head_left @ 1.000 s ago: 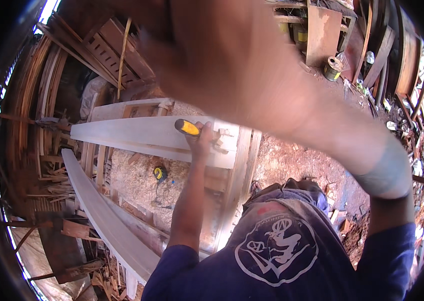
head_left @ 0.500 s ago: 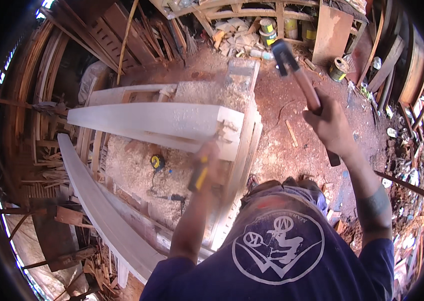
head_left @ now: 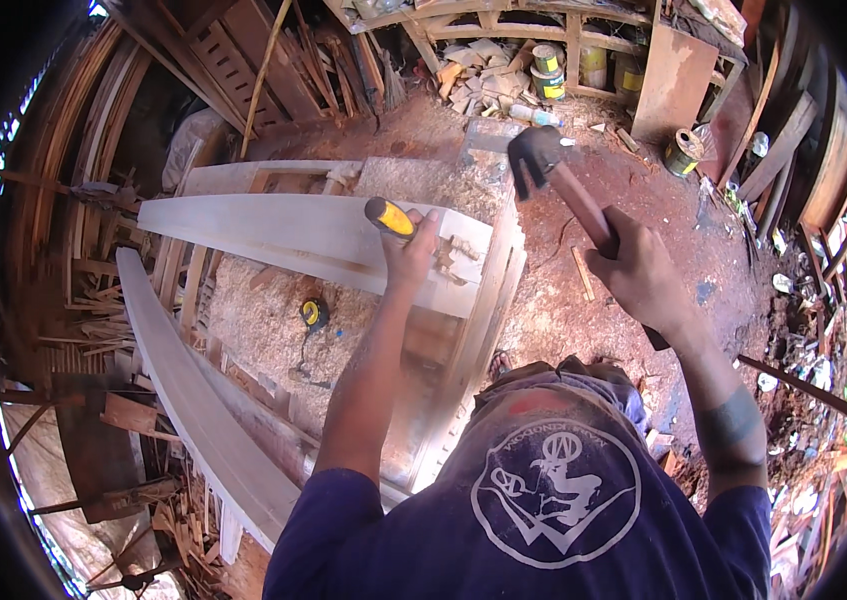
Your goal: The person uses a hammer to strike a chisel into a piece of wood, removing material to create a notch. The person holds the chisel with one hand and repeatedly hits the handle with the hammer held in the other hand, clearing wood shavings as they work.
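Hands, two, both closed. Left hand (head_left: 413, 255): gripping one yellow-and-black tool handle (head_left: 390, 217), tilted, its lower part concealed by the fingers; it is over the near part of the first timber, contact unclear. Right hand (head_left: 635, 265): gripping one claw hammer (head_left: 578, 200) by its brown shaft, dark head raised to the upper left, well apart from the tool handle.

Pale shaped timbers, two in the foreground. First timber (head_left: 283, 225): lying crosswise, with rough cuts near its right end, just beside the left hand; number of cuts unclear. Second timber (head_left: 198, 400): curved in view, lying nearer the person, at left.

Tape measure (head_left: 314, 314), one, yellow and black, among wood shavings (head_left: 243, 300) between the timbers.

Stacked cans (head_left: 548, 72), two, at the back. Open can (head_left: 683, 152), one, on the floor (head_left: 643, 165) to their right. Loose stick (head_left: 581, 273), one, on the floor left of the right hand.
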`<action>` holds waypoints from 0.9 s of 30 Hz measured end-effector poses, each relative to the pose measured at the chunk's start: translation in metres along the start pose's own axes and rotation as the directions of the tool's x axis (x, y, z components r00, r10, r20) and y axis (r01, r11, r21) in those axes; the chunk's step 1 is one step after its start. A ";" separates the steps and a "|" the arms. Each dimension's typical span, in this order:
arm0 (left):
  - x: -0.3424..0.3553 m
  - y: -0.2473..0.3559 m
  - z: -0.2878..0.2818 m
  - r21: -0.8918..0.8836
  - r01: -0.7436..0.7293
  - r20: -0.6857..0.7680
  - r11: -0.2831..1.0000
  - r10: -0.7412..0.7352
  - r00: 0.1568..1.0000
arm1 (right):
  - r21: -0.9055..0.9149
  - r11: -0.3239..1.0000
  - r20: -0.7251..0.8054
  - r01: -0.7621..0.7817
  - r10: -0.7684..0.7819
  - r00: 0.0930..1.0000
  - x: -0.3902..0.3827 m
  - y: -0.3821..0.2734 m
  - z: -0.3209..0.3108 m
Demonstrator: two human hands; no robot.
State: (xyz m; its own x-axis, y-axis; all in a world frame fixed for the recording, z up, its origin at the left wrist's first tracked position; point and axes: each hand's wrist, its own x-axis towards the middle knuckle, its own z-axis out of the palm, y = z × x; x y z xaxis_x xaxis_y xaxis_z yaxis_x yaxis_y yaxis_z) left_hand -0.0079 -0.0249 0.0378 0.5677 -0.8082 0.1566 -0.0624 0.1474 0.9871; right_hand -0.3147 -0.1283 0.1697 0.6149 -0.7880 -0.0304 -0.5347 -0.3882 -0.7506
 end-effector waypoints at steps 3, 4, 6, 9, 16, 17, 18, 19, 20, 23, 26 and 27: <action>0.002 0.002 0.002 0.056 -0.008 -0.024 0.998 0.009 1.000 | -0.183 0.961 -0.089 0.208 -0.227 0.970 0.022 -0.018 -0.016; 0.001 0.003 0.001 0.057 0.001 -0.042 0.998 0.002 0.999 | -0.169 0.944 -0.148 0.285 -0.310 0.939 0.030 -0.038 -0.029; 0.001 0.006 0.003 0.066 0.005 -0.042 0.998 -0.002 0.999 | -0.212 0.793 -0.391 0.571 -0.604 0.695 0.049 -0.091 -0.060; 0.003 0.009 0.005 0.060 -0.008 -0.037 0.998 0.010 0.999 | -0.467 0.554 -0.526 0.689 -0.801 0.287 0.065 -0.130 -0.064; 0.005 -0.014 0.000 -0.012 -0.026 -0.016 1.000 0.026 1.000 | -0.456 0.689 0.241 0.563 -0.514 0.824 0.053 -0.088 -0.005; 0.008 -0.015 0.000 -0.030 -0.021 -0.030 0.999 0.021 0.999 | -0.383 0.711 0.128 0.589 -0.591 0.797 0.056 -0.096 -0.021; 0.006 -0.013 -0.002 0.011 -0.032 -0.014 0.999 0.032 0.999 | -0.457 0.641 -0.062 0.616 -0.714 0.697 0.063 -0.109 -0.030; 0.006 -0.010 0.002 0.006 -0.035 -0.010 0.999 0.035 0.999 | -0.533 0.605 -0.226 0.592 -0.775 0.590 0.067 -0.136 -0.054; 0.007 -0.002 0.002 0.006 -0.037 -0.022 0.999 0.037 0.999 | -0.599 0.570 -0.376 0.562 -0.820 0.431 0.070 -0.159 -0.071; 0.006 -0.007 0.001 -0.012 -0.008 -0.013 1.000 0.008 1.000 | -0.406 0.635 -0.414 0.658 -0.769 0.487 0.066 -0.145 -0.049; 0.009 -0.020 0.004 0.000 -0.011 -0.044 1.000 0.011 0.999 | -0.400 0.729 0.060 0.556 -0.584 0.809 0.054 -0.098 -0.010; 0.009 -0.023 0.004 0.037 -0.007 -0.077 0.999 0.010 0.997 | -0.361 0.825 0.310 0.434 -0.333 0.891 0.056 -0.071 0.018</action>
State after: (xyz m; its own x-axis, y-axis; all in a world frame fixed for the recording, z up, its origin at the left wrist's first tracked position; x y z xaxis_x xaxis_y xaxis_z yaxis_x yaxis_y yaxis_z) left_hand -0.0048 -0.0378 0.0169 0.6285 -0.7604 0.1636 -0.0970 0.1321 0.9865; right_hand -0.2314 -0.1360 0.2094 0.9052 -0.4246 0.0184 -0.3837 -0.8351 -0.3942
